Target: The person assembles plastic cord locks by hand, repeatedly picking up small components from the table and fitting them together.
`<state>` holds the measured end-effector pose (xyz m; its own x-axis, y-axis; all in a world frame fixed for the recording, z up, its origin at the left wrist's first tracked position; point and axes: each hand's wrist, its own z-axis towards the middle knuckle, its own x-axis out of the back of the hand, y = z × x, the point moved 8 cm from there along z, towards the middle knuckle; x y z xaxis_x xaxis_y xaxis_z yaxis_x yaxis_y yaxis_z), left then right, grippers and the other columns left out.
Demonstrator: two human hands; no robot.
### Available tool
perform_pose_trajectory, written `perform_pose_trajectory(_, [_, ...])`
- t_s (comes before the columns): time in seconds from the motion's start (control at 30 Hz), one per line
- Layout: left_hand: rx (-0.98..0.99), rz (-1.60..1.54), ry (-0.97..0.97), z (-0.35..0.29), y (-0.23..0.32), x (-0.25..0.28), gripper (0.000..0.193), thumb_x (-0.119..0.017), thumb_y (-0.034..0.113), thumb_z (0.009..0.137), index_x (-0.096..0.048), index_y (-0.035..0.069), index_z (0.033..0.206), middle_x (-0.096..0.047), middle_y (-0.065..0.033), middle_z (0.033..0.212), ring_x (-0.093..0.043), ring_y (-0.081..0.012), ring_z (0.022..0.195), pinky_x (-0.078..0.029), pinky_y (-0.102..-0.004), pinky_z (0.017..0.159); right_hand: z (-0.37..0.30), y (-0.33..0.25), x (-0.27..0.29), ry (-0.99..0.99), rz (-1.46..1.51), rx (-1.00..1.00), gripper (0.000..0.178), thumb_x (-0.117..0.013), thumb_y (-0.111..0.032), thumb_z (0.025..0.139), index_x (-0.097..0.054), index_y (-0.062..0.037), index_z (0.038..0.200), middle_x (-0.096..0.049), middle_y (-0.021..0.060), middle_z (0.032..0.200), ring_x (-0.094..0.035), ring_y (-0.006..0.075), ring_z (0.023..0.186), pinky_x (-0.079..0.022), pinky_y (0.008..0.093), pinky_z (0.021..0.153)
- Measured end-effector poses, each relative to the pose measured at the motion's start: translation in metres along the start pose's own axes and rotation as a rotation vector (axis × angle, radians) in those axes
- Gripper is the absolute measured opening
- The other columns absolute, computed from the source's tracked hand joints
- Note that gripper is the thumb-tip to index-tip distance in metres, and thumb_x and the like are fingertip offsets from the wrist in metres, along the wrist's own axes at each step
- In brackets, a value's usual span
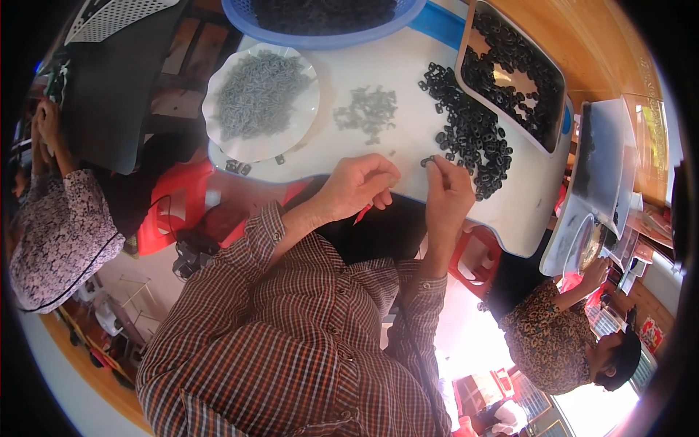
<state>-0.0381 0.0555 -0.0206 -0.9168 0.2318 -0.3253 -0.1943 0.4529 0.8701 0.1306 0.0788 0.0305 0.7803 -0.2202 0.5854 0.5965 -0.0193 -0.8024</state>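
Observation:
My left hand [357, 188] is above the table's near edge, thumb and forefinger pinched together. Whatever sits between those fingertips is too small to make out. A narrow red pointed thing [362, 214] shows below its curled fingers; I cannot tell whether it is held. To the right, my right hand [448, 191] pinches a small black plastic piece [427, 161] between thumb and forefinger. Just beyond it lies a heap of similar black pieces [473, 138]. Farther left, small pale translucent pieces [368, 111] are scattered on the white tabletop [349, 65].
A scalloped white plate [312, 109] is heaped with small grey pieces. Behind stand a blue basket [328, 38] of dark pieces and a white tray [502, 116] with black pieces. Other people work at left [65, 226] and right [546, 335]. Red stools [178, 207] stand below.

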Motion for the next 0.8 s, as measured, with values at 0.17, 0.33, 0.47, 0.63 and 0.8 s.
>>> perform_pose_trajectory(0.17, [0.040, -0.035, 0.035, 0.000, 0.001, 0.000, 0.014, -0.054, 0.009, 0.096, -0.058, -0.004, 0.098, -0.061, -0.0048, 0.076, -0.062, -0.0103, 0.062, -0.054, -0.0235, 0.056, 0.008, -0.001, 0.012, 0.081, -0.163, 0.083, 0.010, -0.067, -0.005, 0.084, -0.067, -0.0020, 0.093, -0.061, 0.0109, 0.081, -0.060, 0.0201, 0.067, -0.047, 0.0300, 0.059])
perform_pose_trajectory(0.33, [0.033, -0.051, 0.047, 0.000, 0.004, 0.000, 0.017, -0.054, 0.012, 0.097, -0.058, -0.004, 0.097, -0.060, -0.0046, 0.077, -0.061, -0.0099, 0.060, -0.053, -0.0231, 0.054, 0.013, -0.006, 0.011, 0.056, -0.265, 0.124, 0.010, -0.067, -0.007, 0.083, -0.069, -0.0052, 0.093, -0.061, 0.0106, 0.082, -0.061, 0.0244, 0.068, -0.049, 0.0330, 0.060])
perform_pose_trajectory(0.47, [0.044, -0.054, 0.049, 0.000, 0.003, 0.001, 0.019, -0.053, 0.014, 0.097, -0.058, -0.004, 0.097, -0.060, -0.0043, 0.077, -0.061, -0.0095, 0.058, -0.052, -0.0225, 0.051, 0.015, -0.008, 0.002, -0.032, -0.402, 0.089, 0.011, -0.067, -0.013, 0.083, -0.069, -0.0081, 0.092, -0.060, 0.0088, 0.087, -0.062, 0.0261, 0.070, -0.050, 0.0357, 0.062])
perform_pose_trajectory(0.63, [0.048, -0.058, 0.049, 0.000, 0.001, 0.003, 0.022, -0.055, 0.017, 0.095, -0.058, -0.005, 0.097, -0.060, -0.0058, 0.077, -0.060, -0.0119, 0.058, -0.051, -0.0239, 0.049, 0.015, -0.011, -0.004, -0.073, -0.494, 0.072, 0.011, -0.067, -0.016, 0.083, -0.070, -0.0088, 0.091, -0.059, 0.0087, 0.089, -0.063, 0.0270, 0.071, -0.050, 0.0372, 0.063])
perform_pose_trajectory(0.8, [0.039, -0.076, 0.058, 0.001, 0.000, 0.005, 0.023, -0.055, 0.019, 0.095, -0.059, -0.004, 0.096, -0.060, -0.0052, 0.075, -0.060, -0.0116, 0.057, -0.050, -0.0235, 0.048, 0.016, -0.014, -0.005, -0.056, -0.502, 0.131, 0.008, -0.067, -0.015, 0.082, -0.066, -0.0095, 0.088, -0.058, 0.0092, 0.089, -0.062, 0.0280, 0.071, -0.049, 0.0380, 0.062])
